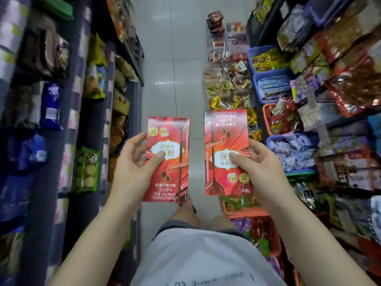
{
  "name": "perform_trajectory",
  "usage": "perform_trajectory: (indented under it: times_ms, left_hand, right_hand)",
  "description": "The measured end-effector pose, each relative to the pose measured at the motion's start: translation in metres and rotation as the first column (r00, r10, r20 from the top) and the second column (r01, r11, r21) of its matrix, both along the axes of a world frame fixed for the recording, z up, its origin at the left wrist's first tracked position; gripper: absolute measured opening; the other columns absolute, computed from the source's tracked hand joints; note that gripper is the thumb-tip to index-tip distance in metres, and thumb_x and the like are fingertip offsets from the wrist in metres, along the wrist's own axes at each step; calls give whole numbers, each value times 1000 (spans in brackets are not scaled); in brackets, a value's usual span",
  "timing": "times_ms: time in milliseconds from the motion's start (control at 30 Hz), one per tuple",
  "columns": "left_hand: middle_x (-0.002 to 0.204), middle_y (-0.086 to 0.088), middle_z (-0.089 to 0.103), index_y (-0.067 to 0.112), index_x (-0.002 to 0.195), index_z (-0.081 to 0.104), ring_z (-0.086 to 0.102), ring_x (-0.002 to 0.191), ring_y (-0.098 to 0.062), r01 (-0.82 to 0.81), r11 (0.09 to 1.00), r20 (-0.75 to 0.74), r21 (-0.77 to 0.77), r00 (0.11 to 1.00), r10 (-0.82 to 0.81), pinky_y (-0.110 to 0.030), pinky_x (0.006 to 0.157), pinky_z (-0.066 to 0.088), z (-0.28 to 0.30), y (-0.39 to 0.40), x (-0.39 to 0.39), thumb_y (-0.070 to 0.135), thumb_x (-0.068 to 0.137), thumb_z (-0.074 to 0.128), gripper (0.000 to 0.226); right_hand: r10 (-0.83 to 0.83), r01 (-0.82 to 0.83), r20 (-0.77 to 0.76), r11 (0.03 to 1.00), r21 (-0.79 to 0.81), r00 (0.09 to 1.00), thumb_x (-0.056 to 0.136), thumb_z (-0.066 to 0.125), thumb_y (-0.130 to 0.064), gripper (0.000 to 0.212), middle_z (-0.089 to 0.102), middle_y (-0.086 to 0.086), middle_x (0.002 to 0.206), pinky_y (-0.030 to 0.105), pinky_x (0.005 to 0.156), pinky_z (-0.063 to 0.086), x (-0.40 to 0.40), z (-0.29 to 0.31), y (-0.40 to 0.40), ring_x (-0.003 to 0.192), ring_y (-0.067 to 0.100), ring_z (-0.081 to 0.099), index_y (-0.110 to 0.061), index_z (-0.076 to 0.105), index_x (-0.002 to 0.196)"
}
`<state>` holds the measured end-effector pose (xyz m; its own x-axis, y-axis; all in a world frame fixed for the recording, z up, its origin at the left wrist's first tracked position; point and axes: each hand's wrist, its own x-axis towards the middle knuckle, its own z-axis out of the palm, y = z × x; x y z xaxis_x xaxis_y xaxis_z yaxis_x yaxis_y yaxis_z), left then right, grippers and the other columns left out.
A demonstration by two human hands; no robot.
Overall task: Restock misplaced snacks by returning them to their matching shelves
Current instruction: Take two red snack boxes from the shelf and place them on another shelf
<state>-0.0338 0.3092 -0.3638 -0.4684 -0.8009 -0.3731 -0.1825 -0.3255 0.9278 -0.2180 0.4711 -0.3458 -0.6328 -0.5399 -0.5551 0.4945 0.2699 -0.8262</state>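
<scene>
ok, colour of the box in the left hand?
Red box, with white and brown print, clearest in the head view.

Shelves (pixel 61 100) left, snack baskets (pixel 268 79) right, aisle floor (pixel 171 69) between, two boxes (pixel 167 159) side by side

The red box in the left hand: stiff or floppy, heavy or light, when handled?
Probably stiff: the red box keeps flat faces and straight edges though the left hand grips only one side. Likely light, since thumb and fingers hold it upright and its label reads 48g. The glossy surface might be slightly slippery.
</scene>
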Motion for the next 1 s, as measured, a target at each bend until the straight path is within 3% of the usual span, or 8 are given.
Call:
perform_trajectory:
  times_ms: [133,300,500,667,767,900,1000]
  left_hand:
    - [119,2,70,28,130,52,70,102,-17,12,999,1,-33,1000,-12,-30,71,58,14,-81,-48,22,79,75,57]
    - [114,2,71,25,132,51,71,99,-17,-21,999,2,-49,1000,21,-35,73,61,20,-157,-109,14,84,71,53]
    - [110,2,71,34,114,56,70,99,-14,-170,982,-9,-78,985,170,-39,85,56,17,-231,-192,3,86,67,43]
    - [107,6,73,34,114,57,71,94,-8,-367,926,-43,-86,930,365,-29,80,57,27,-286,-248,3,86,67,43]
    - [107,7,72,36,115,57,70,98,-10,-465,879,-57,-108,885,462,-33,83,56,40,-315,-265,6,85,69,44]
    - [103,14,73,36,117,56,70,94,-5,-579,802,-97,-146,816,570,-28,77,57,59,-352,-271,7,84,70,46]
    - [107,14,72,37,118,57,71,92,-5,-667,724,-154,-176,745,649,-23,71,58,76,-380,-264,8,82,71,48]
  right_hand:
    - [10,-10,-59,1000,-6,998,86,63,3,40,76,6,105,31,69,60,-44,11,-75,87,19,74,-9,59,124]
    - [52,-54,-63,998,-30,997,86,63,3,36,77,6,100,27,60,57,-107,16,-160,80,19,75,-9,62,120]
    - [214,-216,-26,975,-52,976,86,66,-1,46,76,7,104,31,61,58,-203,3,-264,83,23,75,-12,55,129]
    - [400,-405,-73,912,-62,913,85,68,-6,47,76,2,104,27,61,57,-276,16,-355,85,19,75,-17,56,128]
    - [496,-506,-119,859,-75,860,83,70,-9,42,76,-1,102,28,62,57,-302,33,-409,85,18,74,-21,60,122]
    - [588,-602,-138,791,-109,797,85,68,-5,38,77,0,98,35,66,60,-311,55,-482,86,23,74,-23,63,118]
    - [663,-681,-159,714,-162,732,86,65,-1,36,77,1,98,33,65,60,-304,72,-537,85,23,74,-28,66,109]
